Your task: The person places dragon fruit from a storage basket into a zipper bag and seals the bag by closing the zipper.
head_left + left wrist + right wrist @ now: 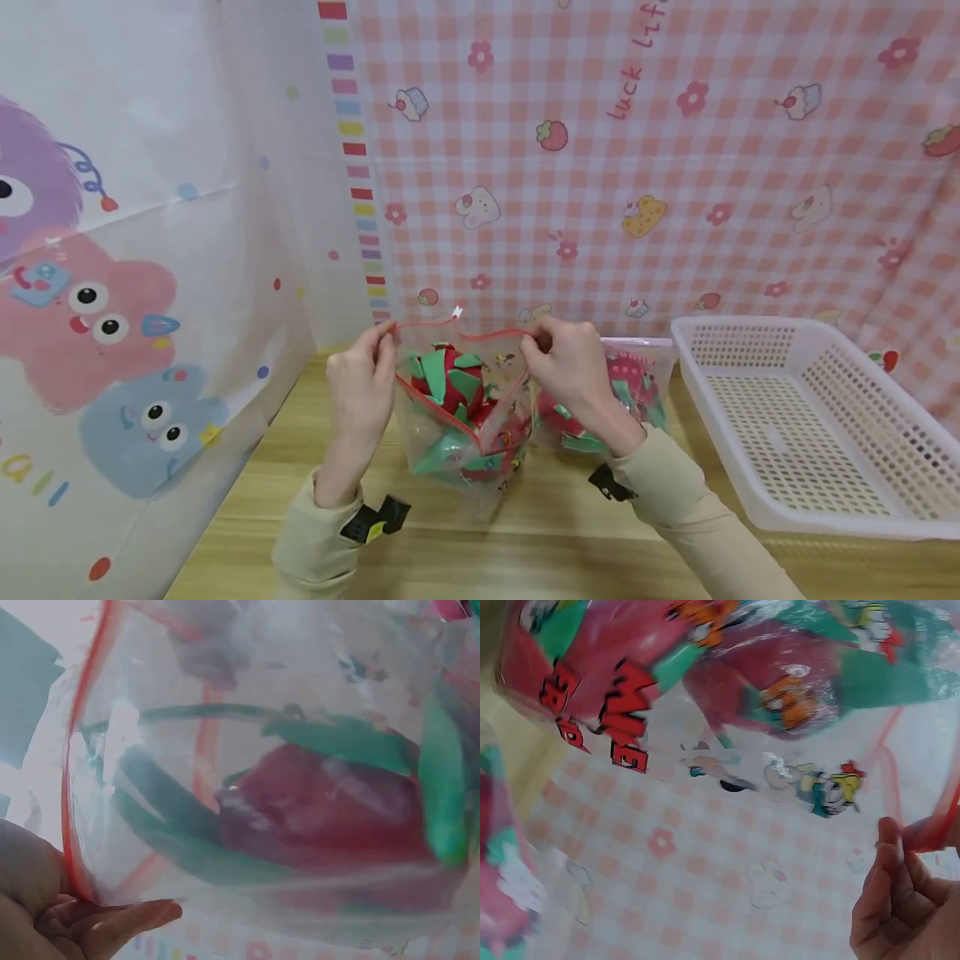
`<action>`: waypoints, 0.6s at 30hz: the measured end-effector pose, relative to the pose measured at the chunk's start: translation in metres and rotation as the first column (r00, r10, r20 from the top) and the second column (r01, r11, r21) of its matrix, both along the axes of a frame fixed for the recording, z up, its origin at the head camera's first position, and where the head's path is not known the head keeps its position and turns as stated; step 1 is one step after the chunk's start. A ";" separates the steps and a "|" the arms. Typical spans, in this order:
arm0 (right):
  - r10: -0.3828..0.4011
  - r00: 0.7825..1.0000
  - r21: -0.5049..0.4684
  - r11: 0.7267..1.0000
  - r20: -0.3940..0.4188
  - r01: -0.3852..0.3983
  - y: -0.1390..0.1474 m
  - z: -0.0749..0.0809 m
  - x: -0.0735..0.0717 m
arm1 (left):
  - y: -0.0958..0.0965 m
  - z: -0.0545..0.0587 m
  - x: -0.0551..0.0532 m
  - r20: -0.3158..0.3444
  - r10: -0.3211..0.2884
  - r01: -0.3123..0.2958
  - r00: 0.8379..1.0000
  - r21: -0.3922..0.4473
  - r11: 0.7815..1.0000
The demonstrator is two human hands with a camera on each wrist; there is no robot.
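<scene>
A clear zip bag [480, 492] with a red zip edge stands with its mouth wide apart on the wooden table. Inside lie red toy dragon fruits [467, 385] with green leaf flaps. My left hand [363, 392] pinches the left end of the bag's rim. At the opposite end, the right hand [570, 367] grips the rim between thumb and fingers. A white zip slider [457, 312] sits on the far edge, between the hands. The left wrist view shows a dragon fruit [322, 810] through the plastic; cartoon prints cover the bag side [802, 776] in the right wrist view.
Behind the right forearm, a second clear bag [637, 342] holds similar red and green toys. A white perforated basket [742, 500] stands at the right. Patterned cloths [600, 167] hang behind and at the left of the wooden table [262, 500].
</scene>
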State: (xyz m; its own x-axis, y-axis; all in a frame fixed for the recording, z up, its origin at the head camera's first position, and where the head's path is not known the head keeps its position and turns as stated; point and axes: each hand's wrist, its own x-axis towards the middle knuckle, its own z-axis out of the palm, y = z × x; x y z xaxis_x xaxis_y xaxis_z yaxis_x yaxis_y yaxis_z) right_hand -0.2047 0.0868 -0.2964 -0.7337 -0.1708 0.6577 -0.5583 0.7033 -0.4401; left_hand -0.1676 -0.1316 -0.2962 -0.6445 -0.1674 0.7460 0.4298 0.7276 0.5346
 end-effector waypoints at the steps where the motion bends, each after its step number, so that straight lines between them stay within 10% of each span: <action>1: 0.013 1.000 -0.020 1.000 0.028 -0.013 0.000 -0.001 0.001 | -0.001 0.000 0.000 0.026 -0.015 0.015 1.000 0.009 1.000; 5: 0.086 0.977 -0.041 0.996 0.194 -0.080 0.000 -0.006 0.002 | 0.001 -0.008 0.002 0.123 -0.061 0.061 0.991 0.007 0.998; 11: 0.259 0.889 -0.184 0.962 0.378 -0.202 0.005 0.001 -0.025 | 0.002 -0.014 0.002 0.167 -0.099 0.091 0.981 0.055 0.994; 13: 0.336 0.847 -0.196 0.940 0.412 -0.278 0.003 0.002 -0.042 | 0.002 -0.015 0.002 0.180 -0.121 0.111 0.976 0.068 0.991; 18: 0.560 0.655 -0.270 0.825 0.508 -0.496 -0.008 -0.006 -0.071 | 0.002 -0.020 -0.001 0.198 -0.182 0.164 0.963 0.102 0.981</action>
